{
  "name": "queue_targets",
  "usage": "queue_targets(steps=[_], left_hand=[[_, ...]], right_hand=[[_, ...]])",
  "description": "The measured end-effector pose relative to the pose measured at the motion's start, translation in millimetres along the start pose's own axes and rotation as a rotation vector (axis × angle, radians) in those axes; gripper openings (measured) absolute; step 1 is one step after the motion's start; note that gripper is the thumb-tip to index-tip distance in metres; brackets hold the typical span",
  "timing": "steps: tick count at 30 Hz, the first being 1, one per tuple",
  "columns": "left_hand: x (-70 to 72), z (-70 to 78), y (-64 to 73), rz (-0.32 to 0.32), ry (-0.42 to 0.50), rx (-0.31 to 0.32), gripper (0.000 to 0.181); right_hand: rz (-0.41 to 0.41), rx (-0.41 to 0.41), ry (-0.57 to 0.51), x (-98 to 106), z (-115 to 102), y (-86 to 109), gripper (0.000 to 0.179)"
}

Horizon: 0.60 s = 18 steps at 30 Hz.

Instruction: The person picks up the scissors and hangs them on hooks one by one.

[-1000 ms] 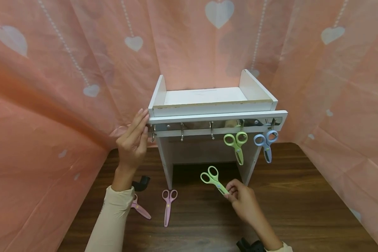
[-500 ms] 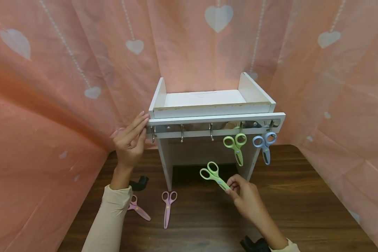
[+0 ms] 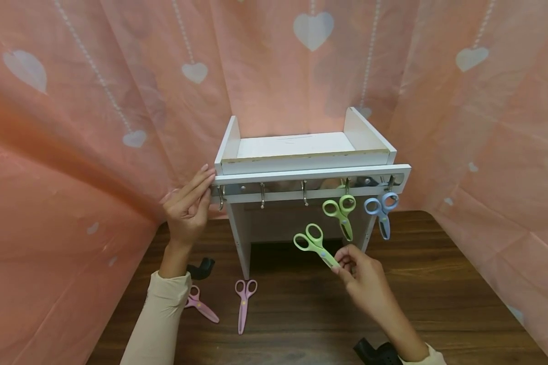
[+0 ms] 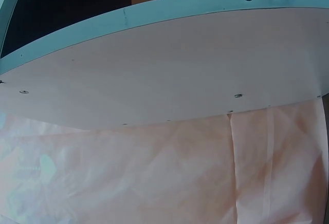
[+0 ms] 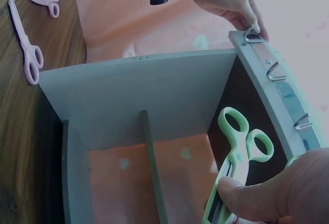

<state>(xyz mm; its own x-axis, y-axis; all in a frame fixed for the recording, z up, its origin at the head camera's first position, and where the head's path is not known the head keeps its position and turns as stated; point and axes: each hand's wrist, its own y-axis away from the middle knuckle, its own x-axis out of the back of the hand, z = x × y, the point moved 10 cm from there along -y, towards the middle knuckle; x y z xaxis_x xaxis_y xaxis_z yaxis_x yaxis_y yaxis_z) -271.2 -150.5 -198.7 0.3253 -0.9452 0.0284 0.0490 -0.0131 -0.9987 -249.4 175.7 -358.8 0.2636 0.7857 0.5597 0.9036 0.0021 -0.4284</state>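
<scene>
My right hand (image 3: 363, 276) pinches light green scissors (image 3: 314, 242) by the blade end, with the finger loops pointing up and left, below the hook rail (image 3: 278, 177). In the right wrist view the thumb (image 5: 241, 196) lies along the blades of these scissors (image 5: 237, 147). My left hand (image 3: 188, 210) holds the left end of the rail, thumb toward the front. Another pair of green scissors (image 3: 342, 213) hangs by a loop on a hook. To its right, blue scissors (image 3: 381, 210) hang on the end hook. The left wrist view shows a white side panel (image 4: 169, 70).
The rail runs across the front of a white shelf unit (image 3: 301, 165). Hooks at its left and middle, such as the middle hook (image 3: 305, 193), hold nothing. Two pink scissors (image 3: 243, 303) (image 3: 203, 308) lie on the wooden tabletop (image 3: 301, 329). Pink curtain (image 3: 274, 66) surrounds it.
My right hand has raised the green scissors slightly and shifted them right, nearer to the rail. My left hand stays at the rail's end. The view has tilted slightly.
</scene>
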Motion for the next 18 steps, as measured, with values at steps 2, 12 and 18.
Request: queue_targets(steps=[2, 12, 18], left_hand=[[0.3, 0.1, -0.6, 0.001, -0.013, 0.004, 0.026], [0.7, 0.3, -0.4, 0.005, -0.025, 0.005, 0.025], [-0.5, 0.1, -0.3, -0.001, -0.008, 0.004, 0.025]], right_hand=[[0.010, 0.017, 0.008, 2, -4, -0.6, 0.023], [0.055, 0.066, 0.011, 13, -18, -6.0, 0.027], [0.063, 0.070, 0.002, 15, -23, -7.8, 0.026]])
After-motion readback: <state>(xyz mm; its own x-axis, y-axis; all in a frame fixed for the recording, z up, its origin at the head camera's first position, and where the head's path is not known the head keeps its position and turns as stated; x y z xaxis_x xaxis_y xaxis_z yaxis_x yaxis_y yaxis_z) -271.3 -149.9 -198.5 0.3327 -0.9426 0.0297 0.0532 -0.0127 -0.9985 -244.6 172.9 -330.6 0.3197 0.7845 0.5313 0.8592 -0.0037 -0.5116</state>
